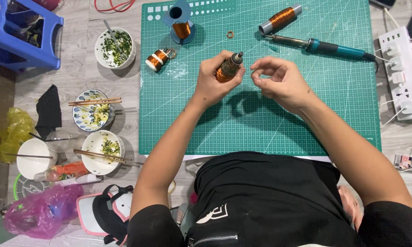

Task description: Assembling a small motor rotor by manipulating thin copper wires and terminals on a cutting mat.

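Head view: left hand (214, 82) clamps a copper-wound armature (229, 68) upright, frame centre, over the green mat (261, 123). Right hand (279, 82) just beside it, fingertips pinched, likely on fine wire, too thin to see. Winding looks mostly on. Soldering iron (322, 45) and wire spool (280, 18) lie untouched, upper right.

The motor rotor (229, 68) is a short cylinder wound with copper-coloured wire, with a dark grey metal end piece and a short shaft at its top. It is tilted, shaft end pointing up and to the right, and is gripped around its lower body by the left hand (217, 82). It is held above the green cutting mat (261, 123), near the mat's middle.
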